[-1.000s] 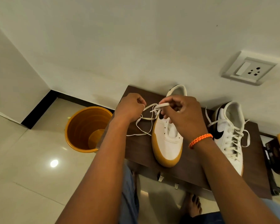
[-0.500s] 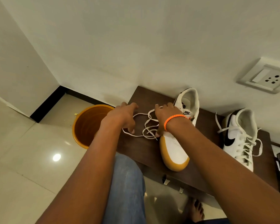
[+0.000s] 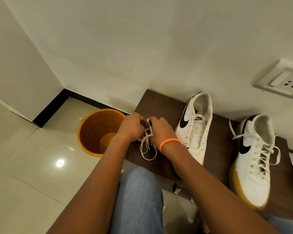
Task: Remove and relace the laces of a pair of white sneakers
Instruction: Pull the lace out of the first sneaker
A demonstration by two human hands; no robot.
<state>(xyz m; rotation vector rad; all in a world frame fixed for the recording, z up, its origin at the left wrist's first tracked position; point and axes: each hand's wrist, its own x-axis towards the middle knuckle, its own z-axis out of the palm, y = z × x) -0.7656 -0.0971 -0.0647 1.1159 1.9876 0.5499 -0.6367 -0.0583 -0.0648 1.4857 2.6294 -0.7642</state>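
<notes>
I see left hand (image 3: 132, 126) and right hand (image 3: 161, 130) close together over left end of dark brown wooden bench (image 3: 216, 132), both pinching loose white flat shoelace (image 3: 147, 146); its loops hang onto bench top. Orange braided wristband (image 3: 169, 144) on right wrist. Just right: unlaced white leather sneaker with black swoosh (image 3: 195, 127). Further right: laced matching white sneaker, gum sole (image 3: 252, 159). Left, on floor: orange plastic bucket (image 3: 91, 132), nothing visible inside. White wall socket (image 3: 281, 81) upper right.
</notes>
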